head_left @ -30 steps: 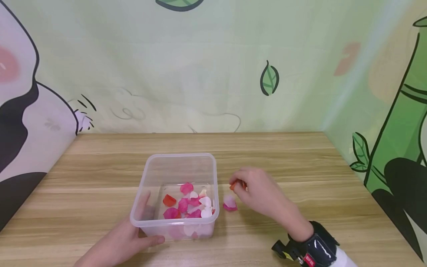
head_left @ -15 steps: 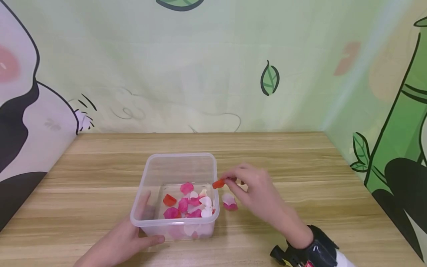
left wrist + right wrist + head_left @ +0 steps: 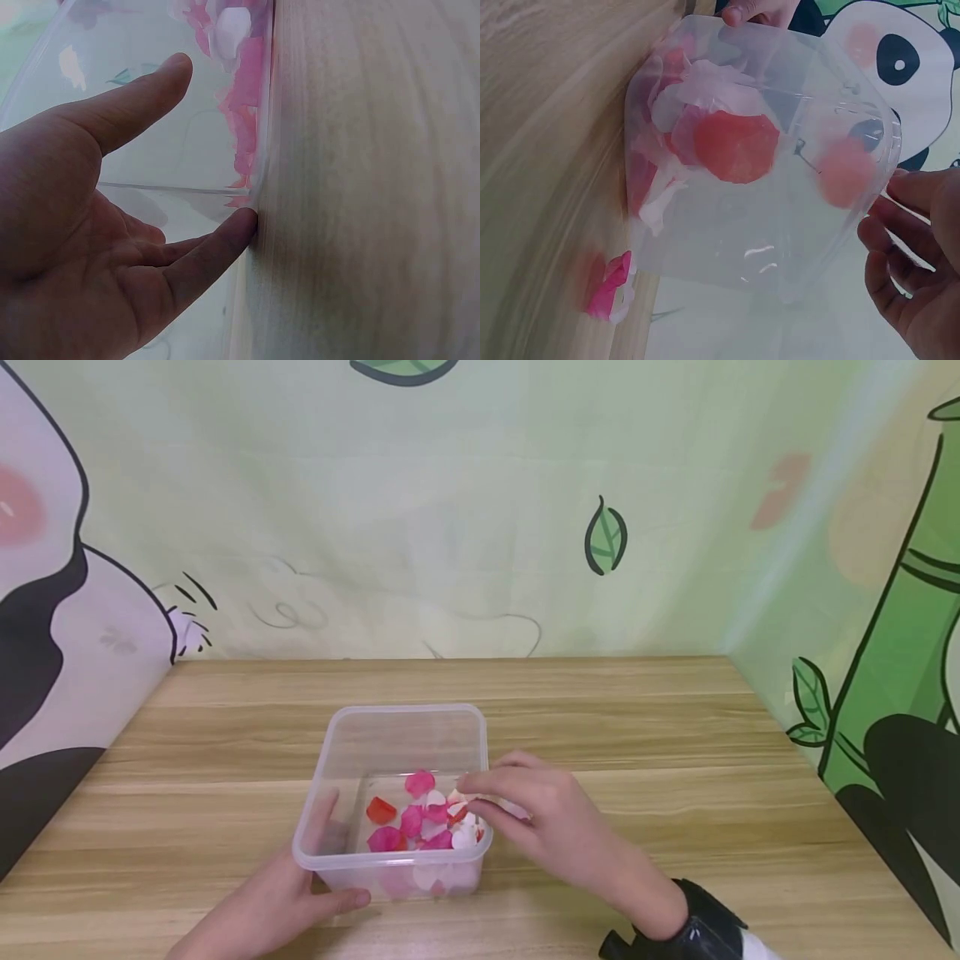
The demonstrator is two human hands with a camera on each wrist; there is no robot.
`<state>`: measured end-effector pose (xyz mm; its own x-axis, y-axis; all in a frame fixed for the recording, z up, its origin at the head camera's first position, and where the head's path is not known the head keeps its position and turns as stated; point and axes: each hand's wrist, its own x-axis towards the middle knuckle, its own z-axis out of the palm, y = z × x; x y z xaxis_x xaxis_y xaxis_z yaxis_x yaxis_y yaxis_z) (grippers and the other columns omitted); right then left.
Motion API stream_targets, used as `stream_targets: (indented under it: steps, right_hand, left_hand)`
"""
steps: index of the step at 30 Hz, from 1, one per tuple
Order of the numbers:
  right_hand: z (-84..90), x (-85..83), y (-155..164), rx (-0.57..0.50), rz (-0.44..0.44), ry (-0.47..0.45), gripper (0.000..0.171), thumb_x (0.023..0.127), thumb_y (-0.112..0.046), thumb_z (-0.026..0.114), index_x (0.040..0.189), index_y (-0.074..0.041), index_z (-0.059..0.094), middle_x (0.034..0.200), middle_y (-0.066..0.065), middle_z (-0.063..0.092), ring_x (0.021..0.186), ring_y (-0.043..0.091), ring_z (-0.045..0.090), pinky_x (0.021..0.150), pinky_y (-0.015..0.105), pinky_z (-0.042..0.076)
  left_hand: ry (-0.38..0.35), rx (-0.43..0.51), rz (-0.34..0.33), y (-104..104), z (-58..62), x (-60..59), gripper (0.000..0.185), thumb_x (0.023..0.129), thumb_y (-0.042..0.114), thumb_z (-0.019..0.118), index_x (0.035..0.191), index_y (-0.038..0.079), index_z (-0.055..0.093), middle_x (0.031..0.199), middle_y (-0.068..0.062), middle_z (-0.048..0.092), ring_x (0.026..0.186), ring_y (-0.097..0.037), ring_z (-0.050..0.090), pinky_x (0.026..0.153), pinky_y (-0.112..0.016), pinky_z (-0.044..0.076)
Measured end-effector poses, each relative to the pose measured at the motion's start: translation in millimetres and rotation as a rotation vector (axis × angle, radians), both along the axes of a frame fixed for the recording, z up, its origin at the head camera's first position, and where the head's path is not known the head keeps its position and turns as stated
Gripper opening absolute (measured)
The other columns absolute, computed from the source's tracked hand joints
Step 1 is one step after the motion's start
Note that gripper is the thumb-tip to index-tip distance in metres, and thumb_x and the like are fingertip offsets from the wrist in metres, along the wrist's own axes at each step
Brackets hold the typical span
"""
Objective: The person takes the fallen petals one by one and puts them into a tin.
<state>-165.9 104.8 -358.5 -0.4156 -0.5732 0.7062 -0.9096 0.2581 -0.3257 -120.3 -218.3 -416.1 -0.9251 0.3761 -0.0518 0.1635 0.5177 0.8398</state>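
Observation:
A clear plastic box (image 3: pixel 390 862) with several pink, white and red petals (image 3: pixel 412 821) inside stands on the table. My left hand (image 3: pixel 281 889) holds its near left corner, thumb along the front wall and fingers round the left side. Over the right rim, my right hand (image 3: pixel 551 822) has its thumb and index finger apart, fingertips close to the rim in the right wrist view. Below them a red petal (image 3: pixel 457 815) shows inside the box. One pink and white petal (image 3: pixel 613 289) lies on the table just outside, mostly hidden by the right hand in the head view.
The wood-grain table (image 3: pixel 637 710) runs back to a pale green cloth backdrop (image 3: pixel 480 527) printed with leaves and a panda. A black strap with a camera (image 3: pixel 690 922) is on the right wrist.
My right hand has carried a red petal from the table leftward to the box's right rim and let it go inside. The left hand and the box have stayed in place.

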Motion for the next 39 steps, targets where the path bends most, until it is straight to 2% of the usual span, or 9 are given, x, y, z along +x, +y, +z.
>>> stream_targets:
  steps: [6,14,18,22,25,27,32,35,39]
  right_hand:
    - [-1.8,-0.8,2,0.002,-0.097,-0.044,0.018,0.095,-0.008,0.074,0.112,-0.006,0.074,0.11,0.001,0.073,0.104,0.016,0.067,0.09,0.028,0.054]
    - [-5.0,-10.0,7,0.003,-0.332,-0.038,0.012,0.094,-0.004,0.072,0.106,-0.003,0.074,0.097,0.002,0.073,0.083,0.012,0.066,0.07,0.027,0.055]
    - [-9.0,-14.9,10,0.123,-0.451,-0.102,0.012,0.094,-0.006,0.073,0.106,-0.004,0.074,0.096,0.002,0.072,0.081,0.014,0.066,0.068,0.029,0.054]
    - [-15.9,-20.1,12,0.346,-0.533,-0.219,0.013,0.09,-0.009,0.077,0.103,-0.008,0.076,0.098,0.002,0.073,0.088,0.02,0.069,0.073,0.037,0.056]
    - [-21.2,-23.9,14,0.493,-0.536,-0.308,0.016,0.086,-0.007,0.08,0.101,-0.008,0.076,0.1,0.005,0.074,0.096,0.025,0.07,0.08,0.042,0.056]
    - [-24.1,-25.9,14,0.543,-0.518,-0.348,0.017,0.084,-0.005,0.08,0.101,-0.007,0.076,0.1,0.006,0.074,0.097,0.027,0.07,0.081,0.043,0.056]
    - [-28.9,-27.8,17,0.595,-0.468,-0.405,0.017,0.082,-0.002,0.079,0.098,-0.006,0.076,0.1,0.009,0.073,0.097,0.03,0.069,0.082,0.045,0.055]
    - [-31.0,-28.3,17,0.623,-0.435,-0.436,0.013,0.085,-0.008,0.081,0.097,-0.007,0.077,0.097,0.007,0.073,0.094,0.026,0.068,0.081,0.044,0.055]
    - [-34.5,-29.4,17,0.65,-0.403,-0.437,0.012,0.086,-0.015,0.084,0.093,-0.009,0.076,0.089,0.001,0.07,0.085,0.019,0.064,0.073,0.039,0.054]
  left_hand:
    - [-0.002,-0.062,0.017,0,0.7,-0.8,0.117,0.083,0.036,0.087,0.163,0.013,0.006,0.146,-0.019,0.049,0.123,-0.032,0.053,0.1,-0.047,0.049]
    - [-0.008,-0.065,0.017,0,2.5,0.1,0.114,0.084,0.036,0.086,0.163,0.018,0.006,0.147,-0.018,0.048,0.122,-0.032,0.053,0.098,-0.046,0.051]
    - [0.0,-0.078,0.021,0,2.5,0.1,0.115,0.083,0.038,0.086,0.163,0.015,0.007,0.149,-0.019,0.047,0.124,-0.032,0.053,0.099,-0.048,0.05]
    - [-0.019,-0.096,0.041,0,2.2,-0.3,0.117,0.082,0.039,0.087,0.164,0.012,0.007,0.154,-0.021,0.042,0.129,-0.036,0.05,0.1,-0.049,0.049]
    - [-0.04,-0.076,0.04,0,1.8,-0.4,0.118,0.082,0.038,0.087,0.164,0.011,0.006,0.152,-0.022,0.043,0.129,-0.037,0.049,0.099,-0.048,0.05]
    - [-0.072,-0.048,0.044,0,2.1,-0.4,0.118,0.083,0.038,0.087,0.164,0.014,0.005,0.155,-0.02,0.04,0.13,-0.037,0.047,0.098,-0.045,0.051]
    - [-0.101,-0.005,0.038,0,2.3,-0.6,0.118,0.084,0.036,0.086,0.165,0.017,0.002,0.157,-0.021,0.036,0.129,-0.038,0.045,0.093,-0.039,0.054]
    - [-0.098,-0.009,0.038,0,2.4,-0.5,0.118,0.084,0.036,0.086,0.165,0.016,0.002,0.156,-0.02,0.037,0.128,-0.037,0.046,0.094,-0.039,0.054]
    - [-0.055,-0.038,0.03,0,2.0,0.3,0.116,0.085,0.037,0.085,0.164,0.014,0.004,0.154,-0.021,0.041,0.129,-0.036,0.047,0.098,-0.043,0.051]
